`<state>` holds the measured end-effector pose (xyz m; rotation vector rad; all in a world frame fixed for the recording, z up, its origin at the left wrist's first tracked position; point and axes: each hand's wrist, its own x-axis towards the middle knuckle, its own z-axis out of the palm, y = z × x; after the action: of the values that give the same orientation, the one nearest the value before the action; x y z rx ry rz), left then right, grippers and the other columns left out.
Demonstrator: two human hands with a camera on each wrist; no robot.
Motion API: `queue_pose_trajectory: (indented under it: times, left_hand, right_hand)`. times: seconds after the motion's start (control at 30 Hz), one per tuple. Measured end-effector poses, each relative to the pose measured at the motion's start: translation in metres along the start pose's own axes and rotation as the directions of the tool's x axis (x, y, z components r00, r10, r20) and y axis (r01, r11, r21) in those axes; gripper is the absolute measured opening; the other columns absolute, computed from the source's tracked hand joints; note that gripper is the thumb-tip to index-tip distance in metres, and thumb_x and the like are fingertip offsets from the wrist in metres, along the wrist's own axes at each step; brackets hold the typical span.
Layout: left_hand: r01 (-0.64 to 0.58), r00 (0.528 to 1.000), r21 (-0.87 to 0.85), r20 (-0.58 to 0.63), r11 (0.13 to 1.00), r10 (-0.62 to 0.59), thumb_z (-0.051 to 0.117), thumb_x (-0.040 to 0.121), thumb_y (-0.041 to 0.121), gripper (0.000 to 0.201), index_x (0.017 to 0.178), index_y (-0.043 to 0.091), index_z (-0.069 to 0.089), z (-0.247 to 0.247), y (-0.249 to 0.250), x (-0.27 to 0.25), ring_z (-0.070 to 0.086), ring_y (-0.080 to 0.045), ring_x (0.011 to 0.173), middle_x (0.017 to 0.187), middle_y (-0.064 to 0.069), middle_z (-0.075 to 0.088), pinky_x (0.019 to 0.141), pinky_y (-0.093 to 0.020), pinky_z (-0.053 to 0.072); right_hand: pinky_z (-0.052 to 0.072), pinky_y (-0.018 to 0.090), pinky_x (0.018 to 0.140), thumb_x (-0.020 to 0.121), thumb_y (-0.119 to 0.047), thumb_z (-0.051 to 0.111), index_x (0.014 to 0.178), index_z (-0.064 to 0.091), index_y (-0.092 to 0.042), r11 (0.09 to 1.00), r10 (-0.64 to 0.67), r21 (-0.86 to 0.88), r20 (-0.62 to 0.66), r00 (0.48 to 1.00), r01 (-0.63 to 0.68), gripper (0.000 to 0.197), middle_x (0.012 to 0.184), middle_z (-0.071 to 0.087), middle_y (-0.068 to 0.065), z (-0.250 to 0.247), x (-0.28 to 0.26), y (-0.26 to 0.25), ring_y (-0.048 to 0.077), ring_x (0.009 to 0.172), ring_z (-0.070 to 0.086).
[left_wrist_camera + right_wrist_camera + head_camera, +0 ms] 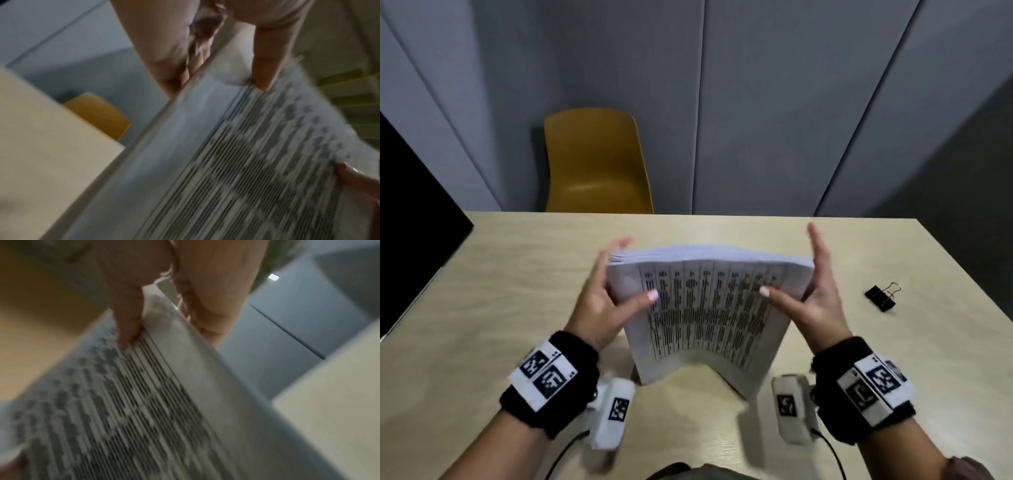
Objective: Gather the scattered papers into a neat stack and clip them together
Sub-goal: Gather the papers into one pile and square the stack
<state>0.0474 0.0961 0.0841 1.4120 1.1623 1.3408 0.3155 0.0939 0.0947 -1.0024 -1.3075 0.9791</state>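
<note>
Wooden table (722, 428): 1 paper stack (702, 308), 2 hands, 1 binder clip (880, 297).

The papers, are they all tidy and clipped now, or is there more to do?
Gathering looks done: the papers form one stack standing on edge on the table. In hand: the left hand and right hand hold its sides, thumbs on the front sheet, squaring it; some top edges look uneven. Left: clipping. The binder clip lies on the table beyond the right hand, untouched.

Matt paper stack (705, 308), wood-grain table (517, 274).
</note>
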Motion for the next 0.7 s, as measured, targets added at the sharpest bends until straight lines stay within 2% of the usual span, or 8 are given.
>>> queue_pose_trajectory:
  times: [0.07,0.1,0.13,0.23,0.33,0.4,0.53,0.7]
  left_hand:
    - [0.12,0.989,-0.001,0.089,0.993,-0.12,0.088,0.048,0.04,0.05,0.094,0.034,0.07,0.009,-0.024,-0.011,0.065,0.01,0.081,0.084,0.027,0.071,0.079,-0.015,0.054]
    - [0.136,0.987,0.001,0.084,0.991,-0.136,0.085,0.058,0.031,0.031,0.085,0.042,0.073,0.016,-0.029,-0.013,0.063,0.016,0.079,0.082,0.034,0.068,0.079,-0.007,0.05]
    - [0.13,0.989,0.025,0.065,0.991,-0.132,0.08,0.069,0.025,0.031,0.084,0.051,0.07,0.02,-0.033,-0.013,0.059,0.021,0.08,0.084,0.041,0.063,0.078,-0.001,0.045]
    - [0.106,0.994,0.033,0.014,0.994,-0.107,0.082,0.053,0.049,0.039,0.09,0.045,0.07,0.024,-0.031,-0.005,0.055,0.024,0.089,0.089,0.041,0.063,0.088,-0.002,0.041]
    - [0.135,0.99,-0.025,-0.026,0.991,-0.136,0.074,0.074,0.004,0.035,0.1,0.023,0.059,0.021,-0.025,0.011,0.057,0.023,0.076,0.086,0.026,0.065,0.078,0.0,0.044]
    - [0.18,0.983,-0.043,-0.008,0.983,-0.181,0.067,0.076,-0.008,0.035,0.098,0.017,0.058,0.019,-0.032,0.013,0.059,0.02,0.07,0.081,0.022,0.067,0.071,-0.002,0.046]
    - [0.318,0.944,-0.012,0.098,0.948,-0.316,0.084,0.058,0.025,0.039,0.088,0.024,0.06,0.016,-0.053,-0.003,0.062,0.016,0.069,0.066,0.03,0.068,0.081,-0.015,0.05]
    - [0.293,0.951,0.034,0.088,0.956,-0.295,0.071,0.076,0.002,0.03,0.083,0.028,0.058,0.016,-0.051,0.007,0.061,0.016,0.066,0.063,0.032,0.066,0.07,-0.014,0.045]
  right_hand:
    - [0.056,0.026,0.08,0.06,-0.01,0.085,0.109,0.058,-0.022,0.975,0.222,-0.04,0.079,0.972,-0.22,0.056,0.084,0.073,-0.018,-0.002,-0.011,0.023,-0.003,0.081,0.067]
    - [0.055,0.035,0.084,0.066,-0.005,0.08,0.096,0.063,-0.021,0.958,0.282,-0.073,0.066,0.957,-0.277,0.038,0.079,0.074,-0.017,0.0,-0.014,0.032,-0.003,0.078,0.068]
    - [0.054,0.04,0.086,0.072,0.003,0.073,0.089,0.064,-0.02,0.948,0.315,-0.074,0.052,0.948,-0.311,0.031,0.077,0.074,-0.017,0.002,-0.016,0.037,-0.001,0.077,0.068]
    - [0.055,0.035,0.08,0.078,0.008,0.064,0.087,0.067,-0.019,0.958,0.282,-0.052,0.024,0.959,-0.28,0.028,0.077,0.074,-0.014,0.006,-0.009,0.04,0.005,0.079,0.069]
    - [0.056,0.02,0.071,0.076,0.015,0.061,0.083,0.066,-0.015,0.982,0.186,0.023,0.006,0.983,-0.186,0.031,0.073,0.073,-0.016,0.005,0.005,0.033,0.0,0.074,0.067]
    - [0.055,0.018,0.068,0.075,0.017,0.06,0.084,0.065,-0.013,0.982,0.188,0.033,0.007,0.982,-0.188,0.032,0.072,0.073,-0.016,0.003,0.007,0.037,-0.001,0.073,0.067]
    - [0.057,0.026,0.077,0.073,0.012,0.067,0.085,0.064,-0.022,0.925,0.376,-0.08,0.034,0.926,-0.373,0.036,0.071,0.072,-0.016,0.008,-0.009,0.067,0.001,0.074,0.068]
    - [0.054,0.037,0.083,0.076,0.008,0.067,0.082,0.064,-0.015,0.918,0.392,-0.059,-0.01,0.92,-0.392,0.024,0.085,0.07,0.004,0.012,-0.006,0.071,0.022,0.082,0.065]
